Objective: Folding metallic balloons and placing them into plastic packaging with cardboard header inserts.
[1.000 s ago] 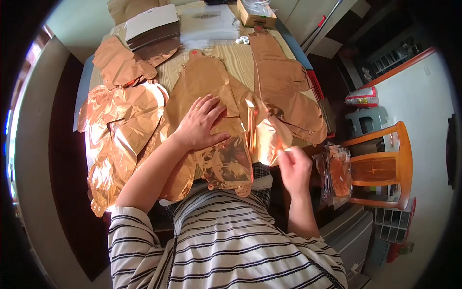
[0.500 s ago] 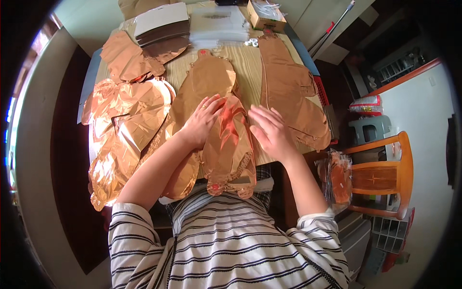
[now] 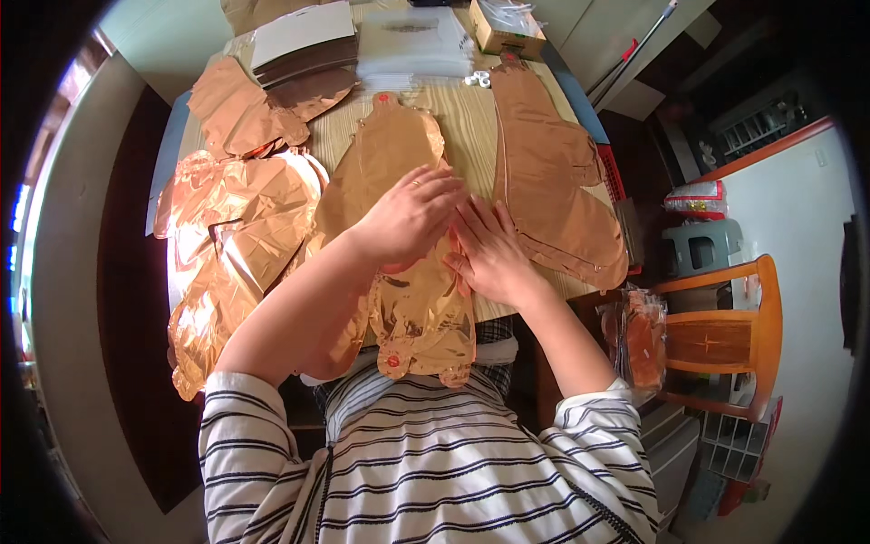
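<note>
A flat, uninflated copper foil balloon [image 3: 421,308] lies in front of me, its near end folded toward me and hanging by the table edge. My left hand [image 3: 415,213] is over its middle, fingers stretched out side by side and slightly bent; its thumb is hidden. Flat on the balloon's right edge rests my right hand [image 3: 489,254], fingers spread, fingertips close to the left hand's. Beyond them a tan foil piece [image 3: 385,136] with a red-marked tab reaches up the table. Whether it is the same balloon, I cannot tell.
Crumpled copper foil balloons [image 3: 240,218] are heaped at the left. Flat tan foil balloons [image 3: 544,154] are stacked at the right. Along the back are clear plastic sleeves [image 3: 412,45], a white-topped stack [image 3: 304,41] and a cardboard box [image 3: 507,32]. A wooden chair [image 3: 716,340] stands at the right.
My left hand has moved right and now arches over the foil. My right hand has come down onto the balloon's right side. The balloon's near end has shifted slightly.
</note>
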